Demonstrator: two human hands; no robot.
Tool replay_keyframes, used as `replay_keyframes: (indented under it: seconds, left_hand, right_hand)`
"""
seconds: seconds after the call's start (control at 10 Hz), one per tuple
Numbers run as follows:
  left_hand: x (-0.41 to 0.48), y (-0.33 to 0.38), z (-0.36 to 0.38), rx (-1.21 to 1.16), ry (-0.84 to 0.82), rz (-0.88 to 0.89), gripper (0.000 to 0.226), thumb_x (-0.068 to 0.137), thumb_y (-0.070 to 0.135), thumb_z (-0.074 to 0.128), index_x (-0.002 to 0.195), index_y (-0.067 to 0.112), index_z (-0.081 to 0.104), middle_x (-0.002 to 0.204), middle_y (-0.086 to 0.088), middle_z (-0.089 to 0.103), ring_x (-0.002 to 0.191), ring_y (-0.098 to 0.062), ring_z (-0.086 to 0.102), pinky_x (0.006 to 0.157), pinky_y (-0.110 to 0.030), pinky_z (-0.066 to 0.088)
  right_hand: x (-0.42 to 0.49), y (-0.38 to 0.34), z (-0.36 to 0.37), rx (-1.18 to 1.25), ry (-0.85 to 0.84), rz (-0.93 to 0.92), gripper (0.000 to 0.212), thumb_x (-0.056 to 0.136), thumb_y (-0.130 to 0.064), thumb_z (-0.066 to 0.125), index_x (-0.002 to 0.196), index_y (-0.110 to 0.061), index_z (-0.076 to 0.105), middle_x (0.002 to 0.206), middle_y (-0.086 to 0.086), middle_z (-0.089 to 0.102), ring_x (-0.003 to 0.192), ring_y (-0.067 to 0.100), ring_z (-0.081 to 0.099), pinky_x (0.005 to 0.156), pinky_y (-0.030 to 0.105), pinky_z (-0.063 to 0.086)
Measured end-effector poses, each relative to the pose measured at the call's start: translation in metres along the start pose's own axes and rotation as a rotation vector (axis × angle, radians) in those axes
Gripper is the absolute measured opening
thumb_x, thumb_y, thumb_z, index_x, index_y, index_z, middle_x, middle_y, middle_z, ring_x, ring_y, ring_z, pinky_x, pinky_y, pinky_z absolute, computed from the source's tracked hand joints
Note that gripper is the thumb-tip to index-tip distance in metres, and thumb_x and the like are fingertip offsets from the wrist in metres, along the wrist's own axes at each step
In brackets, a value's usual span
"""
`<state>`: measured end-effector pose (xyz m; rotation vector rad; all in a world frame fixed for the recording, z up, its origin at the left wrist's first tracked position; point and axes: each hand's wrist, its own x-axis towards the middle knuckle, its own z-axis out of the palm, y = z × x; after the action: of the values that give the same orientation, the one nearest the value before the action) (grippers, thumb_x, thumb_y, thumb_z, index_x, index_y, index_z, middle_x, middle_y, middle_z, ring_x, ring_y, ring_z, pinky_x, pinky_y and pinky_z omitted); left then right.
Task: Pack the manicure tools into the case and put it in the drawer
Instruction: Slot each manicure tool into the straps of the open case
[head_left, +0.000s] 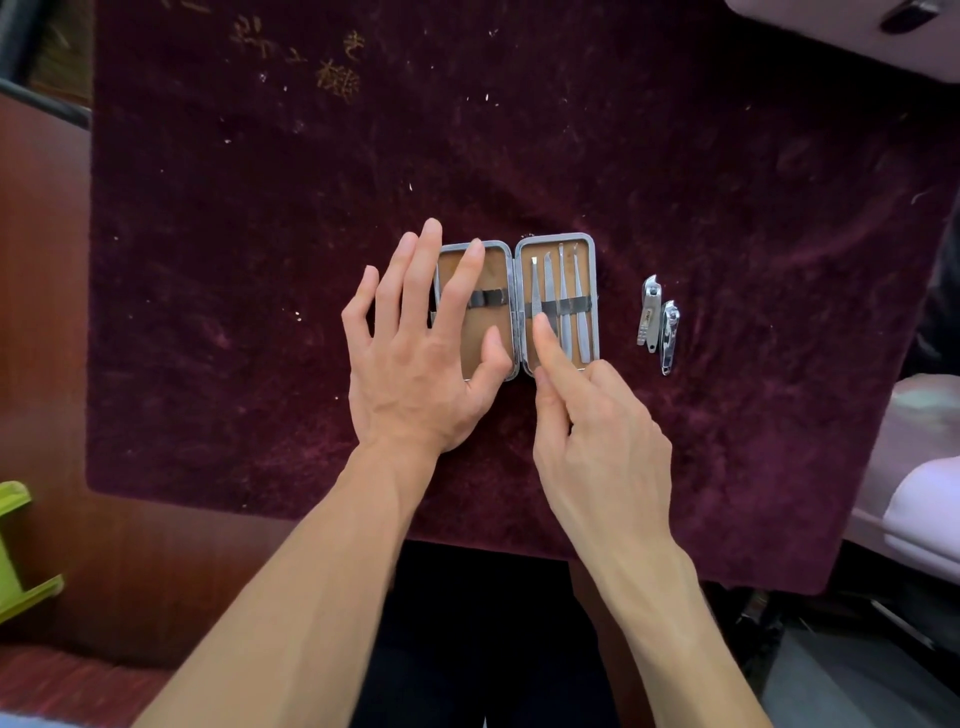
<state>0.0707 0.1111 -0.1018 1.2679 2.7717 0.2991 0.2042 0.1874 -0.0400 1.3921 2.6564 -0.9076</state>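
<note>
Slim steel tools (563, 280) line the tan, round-cornered case (556, 236).

Gold embroidered characters (298, 54) on the dark maroon velvet cloth (675, 156), at about 11 o'clock from the cloth's centre: several clusters of strokes, seen at an odd angle and frayed; not legible. Small engraved marking on the lever of a silver metal nail clipper (649, 314), at 3 o'clock from the open grey-rimmed, tan-lined case (556, 237): too small to read. Result: no text legible.

Head cam, wide-angle, aimed steeply down, close above cloth (727, 208).
</note>
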Motion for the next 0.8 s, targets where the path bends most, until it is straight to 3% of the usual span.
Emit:
replay_keyframes:
  seconds: [0.2, 0.3, 0.4, 0.6, 0.8]
  left_hand:
    - [0.000, 0.000, 0.001, 0.000, 0.001, 0.000, 0.065, 0.095, 0.049, 0.048, 0.156, 0.028, 0.038, 0.167, -0.006, 0.032, 0.155, -0.023, 0.031, 0.125, -0.048, 0.024]
    - [0.000, -0.001, 0.002, -0.002, 0.003, 0.000, 0.065, 0.095, 0.049, 0.048, 0.156, 0.028, 0.038, 0.167, -0.006, 0.032, 0.155, -0.023, 0.031, 0.125, -0.047, 0.022]
    - [0.000, 0.000, 0.002, -0.006, 0.004, -0.002, 0.065, 0.095, 0.049, 0.048, 0.156, 0.028, 0.038, 0.167, -0.005, 0.032, 0.155, -0.023, 0.031, 0.125, -0.047, 0.023]
    - [0.000, 0.000, 0.001, -0.011, 0.006, -0.005, 0.065, 0.095, 0.049, 0.049, 0.155, 0.028, 0.038, 0.167, -0.006, 0.033, 0.154, -0.024, 0.032, 0.125, -0.048, 0.024]
    - [0.000, 0.001, 0.000, -0.007, -0.001, -0.008, 0.065, 0.094, 0.049, 0.050, 0.155, 0.028, 0.039, 0.167, -0.006, 0.033, 0.154, -0.024, 0.032, 0.124, -0.049, 0.025]
  right_hand:
    - [0.005, 0.005, -0.009, 0.061, 0.067, 0.018, 0.049, 0.102, -0.019, 0.069, 0.149, -0.032, 0.062, 0.073, -0.005, 0.045, 0.054, 0.014, 0.044, 0.048, 0.017, 0.035]
    - [0.014, 0.014, -0.016, 0.108, 0.092, 0.033, 0.048, 0.100, -0.019, 0.073, 0.146, -0.028, 0.065, 0.075, -0.001, 0.052, 0.058, 0.014, 0.048, 0.055, 0.031, 0.052]
    - [0.025, 0.018, -0.021, 0.126, 0.007, -0.036, 0.048, 0.100, -0.020, 0.074, 0.147, -0.031, 0.065, 0.080, -0.002, 0.051, 0.062, 0.012, 0.047, 0.059, 0.033, 0.054]
    - [0.038, 0.017, -0.022, 0.052, -0.085, -0.137, 0.051, 0.100, -0.029, 0.073, 0.149, -0.036, 0.061, 0.086, -0.010, 0.045, 0.067, 0.009, 0.049, 0.055, 0.021, 0.046]
    - [0.046, 0.018, -0.022, -0.026, -0.109, -0.157, 0.055, 0.098, -0.033, 0.075, 0.150, -0.037, 0.059, 0.086, -0.011, 0.039, 0.063, 0.007, 0.041, 0.053, 0.027, 0.046]
